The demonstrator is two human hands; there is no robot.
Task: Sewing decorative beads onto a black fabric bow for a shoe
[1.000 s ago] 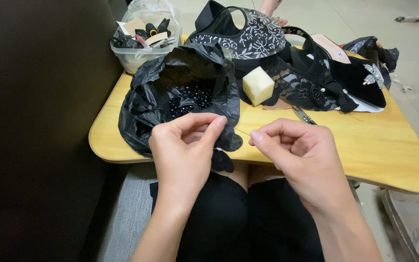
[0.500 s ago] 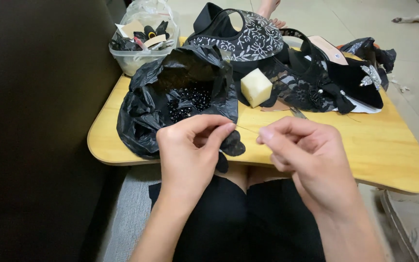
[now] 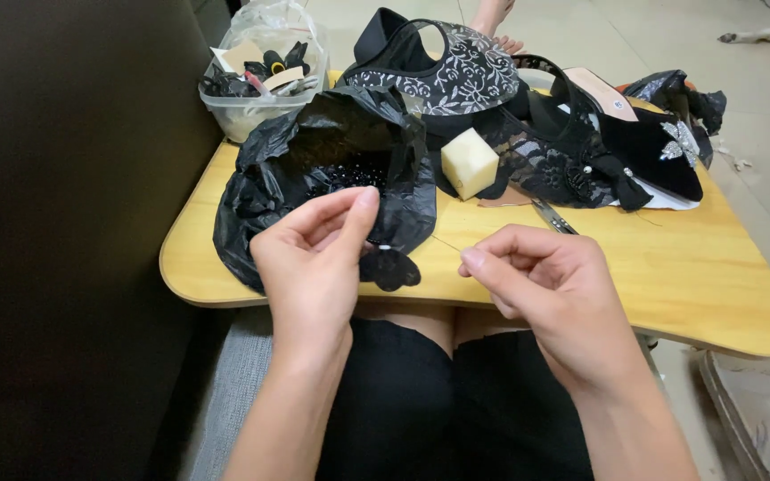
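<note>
We see a small wooden lap table (image 3: 724, 294) over pale tiled floor (image 3: 759, 98), a dark wall (image 3: 64, 223) left, even indoor light.

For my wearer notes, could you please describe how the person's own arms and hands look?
Both forearms are bare, with no sleeves in view. The left hand and right hand wear no gloves, and no rings, watch or bracelet show. The fingers have short, unpainted nails.

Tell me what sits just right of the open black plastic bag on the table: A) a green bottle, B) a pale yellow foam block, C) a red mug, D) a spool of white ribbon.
B: a pale yellow foam block rests against the black plastic bag on its right side, on the wooden table.
</note>
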